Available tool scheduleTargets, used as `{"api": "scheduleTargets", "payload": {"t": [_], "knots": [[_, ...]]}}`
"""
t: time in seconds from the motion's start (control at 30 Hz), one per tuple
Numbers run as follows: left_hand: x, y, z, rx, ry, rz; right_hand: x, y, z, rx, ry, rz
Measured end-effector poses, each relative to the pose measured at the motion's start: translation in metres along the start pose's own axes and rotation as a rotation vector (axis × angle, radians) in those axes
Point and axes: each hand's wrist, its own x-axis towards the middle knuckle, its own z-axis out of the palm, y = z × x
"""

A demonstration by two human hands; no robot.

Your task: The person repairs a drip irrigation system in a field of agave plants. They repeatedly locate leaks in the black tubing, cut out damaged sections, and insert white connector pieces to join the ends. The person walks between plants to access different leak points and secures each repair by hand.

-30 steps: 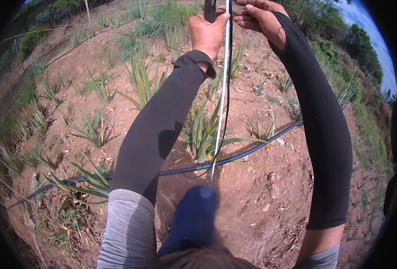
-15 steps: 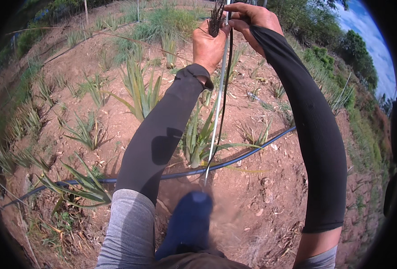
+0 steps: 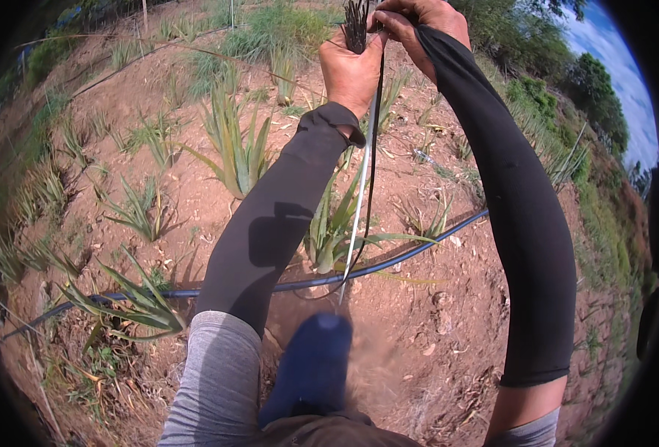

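My left hand (image 3: 348, 71) is closed round a bundle of thin dark strips (image 3: 355, 26), with its thumb against the top part of an upright white pole (image 3: 355, 216). A thin black tube (image 3: 371, 179) runs down alongside the pole and curves near the ground. My right hand (image 3: 426, 30) is at the pole's top, beside the bundle, its fingers bent and pinched close to my left thumb. What those fingertips hold is too small and hidden to make out.
A thicker dark blue hose (image 3: 393, 261) crosses the dry soil (image 3: 434, 335) in front of my foot in blue (image 3: 311, 361). Spiky aloe-like plants (image 3: 236, 156) grow around, with grass tufts, thin stakes and lines farther back and trees (image 3: 594, 93) at the right.
My right hand has moved left and closed in on the pole top beside my left hand. My left hand has shifted slightly right, still gripping the bundle.
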Motion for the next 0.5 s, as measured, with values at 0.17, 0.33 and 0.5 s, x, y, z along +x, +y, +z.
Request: {"api": "scheduleTargets", "payload": {"t": [0.17, 0.33, 0.5], "knots": [[-0.002, 0.009, -0.005, 0.363, 0.064, 0.137, 0.004, 0.015, 0.005, 0.264, -0.053, 0.086], [0.001, 0.020, 0.000, 0.514, 0.080, 0.235, -0.004, 0.028, 0.009, 0.427, -0.019, 0.038], [-0.002, 0.027, 0.002, 0.617, 0.076, 0.082, -0.015, 0.039, 0.015, 0.302, 0.056, 0.010]]}}
